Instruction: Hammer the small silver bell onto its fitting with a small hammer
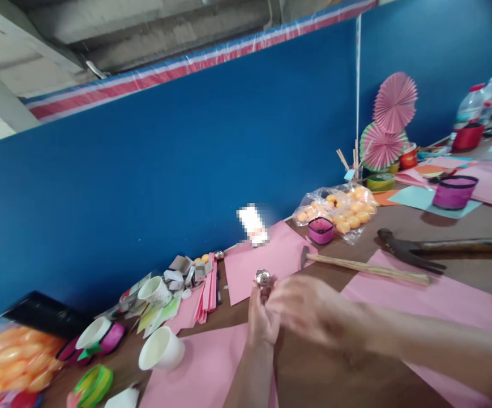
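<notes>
A shiny silver ball sits at the fingertips of my left hand, which is closed around its lower side over the brown table. My right hand reaches in from the right and overlaps the left hand's fingers, just beside the ball. Motion smears its fingers, and I cannot tell whether they hold anything. Pink paper lies beyond both hands. Close to the right hand, a wooden-handled hammer rests on the table.
A claw hammer lies at right. Beyond are a bag of orange balls, a purple container and folded paper fans. At left stand a white cup and a green tape roll. A blue partition backs the table.
</notes>
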`<state>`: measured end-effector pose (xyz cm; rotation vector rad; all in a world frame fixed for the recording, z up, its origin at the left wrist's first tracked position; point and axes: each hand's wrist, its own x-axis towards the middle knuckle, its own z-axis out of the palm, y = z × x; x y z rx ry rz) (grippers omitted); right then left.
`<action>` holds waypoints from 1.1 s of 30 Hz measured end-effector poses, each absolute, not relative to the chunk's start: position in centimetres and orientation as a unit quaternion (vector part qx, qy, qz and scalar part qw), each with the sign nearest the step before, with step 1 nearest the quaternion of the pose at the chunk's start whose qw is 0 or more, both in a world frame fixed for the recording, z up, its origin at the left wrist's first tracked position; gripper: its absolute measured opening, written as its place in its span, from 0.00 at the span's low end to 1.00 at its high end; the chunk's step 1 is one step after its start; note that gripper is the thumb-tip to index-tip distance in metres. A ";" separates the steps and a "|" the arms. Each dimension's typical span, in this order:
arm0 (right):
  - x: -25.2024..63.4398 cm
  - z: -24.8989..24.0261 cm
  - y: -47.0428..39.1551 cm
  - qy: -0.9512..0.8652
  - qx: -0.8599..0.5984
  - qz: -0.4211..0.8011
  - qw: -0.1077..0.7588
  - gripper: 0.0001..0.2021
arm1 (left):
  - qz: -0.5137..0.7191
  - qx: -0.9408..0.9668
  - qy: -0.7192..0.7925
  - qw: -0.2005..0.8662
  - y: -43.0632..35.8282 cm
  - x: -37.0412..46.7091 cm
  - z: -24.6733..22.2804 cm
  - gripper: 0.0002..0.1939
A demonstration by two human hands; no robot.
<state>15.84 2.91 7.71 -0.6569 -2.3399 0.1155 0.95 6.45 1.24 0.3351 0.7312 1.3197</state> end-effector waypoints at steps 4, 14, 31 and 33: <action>17.4 6.0 6.5 -0.831 -0.449 0.103 0.311 0.08 | 0.642 0.162 0.283 0.694 6.5 1.0 1.0 0.10; 15.6 3.0 7.3 -0.862 -0.465 0.059 0.194 0.06 | 0.638 0.177 0.313 0.681 6.6 1.0 0.8 0.11; 15.9 2.8 8.0 -0.801 -0.523 0.118 0.266 0.07 | 0.633 0.212 0.295 0.683 6.2 1.3 0.9 0.20; 16.3 3.0 8.5 -0.783 -0.520 0.142 0.309 0.06 | 0.633 0.218 0.288 0.684 6.2 1.3 1.0 0.21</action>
